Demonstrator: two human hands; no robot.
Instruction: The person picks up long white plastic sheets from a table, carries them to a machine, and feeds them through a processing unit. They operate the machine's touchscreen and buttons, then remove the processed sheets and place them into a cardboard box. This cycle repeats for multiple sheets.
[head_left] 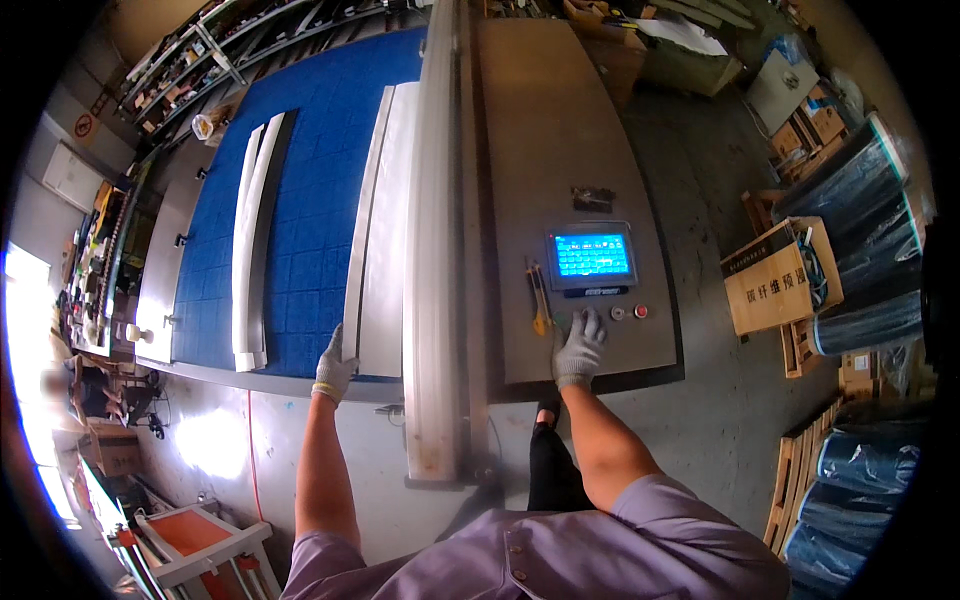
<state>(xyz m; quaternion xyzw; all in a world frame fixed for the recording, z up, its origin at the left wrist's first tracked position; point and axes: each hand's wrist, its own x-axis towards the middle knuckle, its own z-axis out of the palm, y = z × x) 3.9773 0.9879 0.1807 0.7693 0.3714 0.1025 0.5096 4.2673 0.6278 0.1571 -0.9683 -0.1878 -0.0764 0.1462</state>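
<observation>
My left hand (335, 368), in a pale knit glove, grips the near left corner of a long white sheet (385, 230) that lies on a blue work surface (315, 190). The sheet's right side meets a tall pale machine beam (437, 250). On the brown machine top (540, 120), my gloved right hand (582, 348) rests with fingers stretched forward, holding nothing. Just beyond it is a lit blue touchscreen (592, 255). A red button (641, 312) and a grey round button (617, 313) sit right of the hand. Yellow-handled scissors (540, 310) lie to its left.
Long pale strips (258, 240) lie on the blue surface farther left. A black marker (597, 292) lies below the screen. At the right stand an open cardboard box (770, 285), wooden pallets (800, 470) and large wrapped rolls (850, 220). Shelving (205, 50) stands at the far left.
</observation>
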